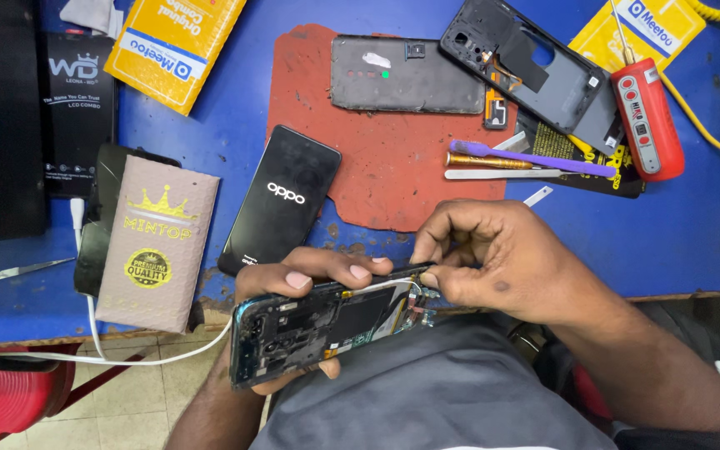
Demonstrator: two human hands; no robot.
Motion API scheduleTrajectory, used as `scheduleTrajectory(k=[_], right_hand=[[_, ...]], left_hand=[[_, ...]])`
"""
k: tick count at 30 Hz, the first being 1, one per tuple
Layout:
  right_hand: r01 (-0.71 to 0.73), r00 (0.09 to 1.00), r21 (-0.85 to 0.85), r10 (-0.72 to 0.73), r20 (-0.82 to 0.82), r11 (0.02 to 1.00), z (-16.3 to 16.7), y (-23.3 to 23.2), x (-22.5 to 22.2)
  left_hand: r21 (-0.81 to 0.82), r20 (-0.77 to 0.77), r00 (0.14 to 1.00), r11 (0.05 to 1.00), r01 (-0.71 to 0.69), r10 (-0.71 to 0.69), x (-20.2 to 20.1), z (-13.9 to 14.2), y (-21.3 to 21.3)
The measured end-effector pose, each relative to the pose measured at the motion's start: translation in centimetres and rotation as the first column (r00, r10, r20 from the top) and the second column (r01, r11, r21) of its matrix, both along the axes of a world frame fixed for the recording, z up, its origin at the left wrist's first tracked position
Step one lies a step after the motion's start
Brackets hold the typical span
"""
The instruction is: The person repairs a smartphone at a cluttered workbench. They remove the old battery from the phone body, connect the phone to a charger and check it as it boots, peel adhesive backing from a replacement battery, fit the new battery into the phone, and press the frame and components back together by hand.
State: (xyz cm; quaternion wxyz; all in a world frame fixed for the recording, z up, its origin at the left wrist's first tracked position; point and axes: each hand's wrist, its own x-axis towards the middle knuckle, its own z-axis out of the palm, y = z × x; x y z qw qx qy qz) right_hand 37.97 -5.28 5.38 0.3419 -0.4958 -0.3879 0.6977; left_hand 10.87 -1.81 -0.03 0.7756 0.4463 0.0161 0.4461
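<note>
Left hand (310, 279) cradling opened phone (327, 325), right hand (493, 254) pinching its edge

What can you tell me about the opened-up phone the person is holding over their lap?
The opened phone has no back cover, so its dark insides show: black shields and boards, a camera block at the left end, a white cable curving along the top edge, and small yellow patches. It lies roughly flat, tilted a little, below the blue table's front edge. The left hand cradles it from beneath, fingers curled over the upper edge. The right hand pinches at its right end; what it grips is too small to tell.
</note>
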Motion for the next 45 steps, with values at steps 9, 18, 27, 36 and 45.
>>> scheduleTrajectory(k=[9,18,27,36,45], right_hand=[[-0.016,1.0,0.01,0.016,-0.012,1.0,0.0,-0.1,0.1],[-0.036,0.999,-0.045,0.036,0.005,0.998,-0.4,-0.2,0.1],[0.042,0.996,-0.077,-0.048,-0.079,0.996,-1.0,0.0,-0.6],[-0.095,0.876,0.607,-0.222,0.427,0.789,0.3,-1.1,-1.8],[-0.28,0.852,0.755,-0.209,0.48,0.593,0.5,0.4,-1.6]], left_hand=[[-0.001,0.022,1.0,1.0,0.012,-0.012,0.2,-0.1,0.0],[-0.002,0.001,1.0,1.0,0.008,-0.008,0.2,-0.1,-0.3],[-0.343,0.068,0.988,0.933,-0.111,0.142,1.3,1.4,0.2],[-0.508,0.163,0.978,0.861,-0.031,0.131,1.6,1.3,1.8],[-0.547,0.122,0.987,0.837,-0.025,0.109,1.7,1.3,1.7]])
